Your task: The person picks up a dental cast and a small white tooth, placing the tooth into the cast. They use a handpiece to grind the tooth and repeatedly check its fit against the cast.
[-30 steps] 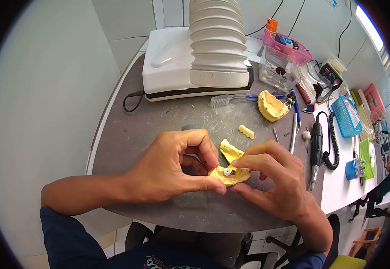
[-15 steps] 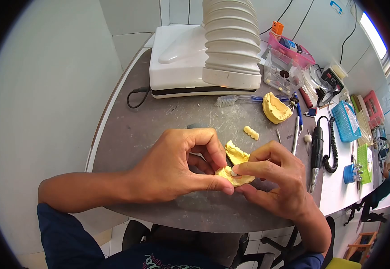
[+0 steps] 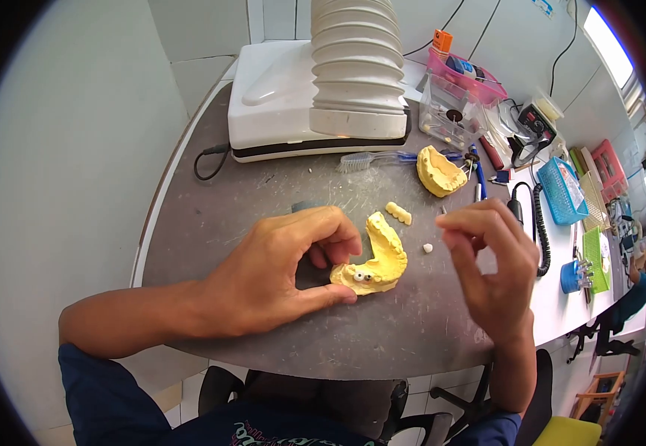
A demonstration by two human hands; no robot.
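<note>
My left hand [image 3: 278,256] grips the left end of a yellow dental cast [image 3: 388,260], thumb in front and fingers behind. The horseshoe-shaped cast rests on the grey bench. A white crown [image 3: 359,276] sits on its near left part, beside a dark spot. My right hand [image 3: 490,264] is raised to the right of the cast, fingers curled, with a small gap at the thumb and nothing visible in it. Left of it lies a small white tooth-like piece [image 3: 428,248]. A cream row of joined teeth [image 3: 398,213] lies just behind the cast.
A white machine [image 3: 278,104] with a ribbed hose [image 3: 356,67] stands at the back. Another yellow cast [image 3: 440,171] and a toothbrush [image 3: 360,161] lie before it. A clear box [image 3: 449,111], a blue basket [image 3: 563,192] and a coiled cable [image 3: 540,230] are on the right.
My right hand has moved off the cast to the right. The white crown now shows on the cast, and the white piece on the bench is uncovered. The whole view has shifted slightly.
</note>
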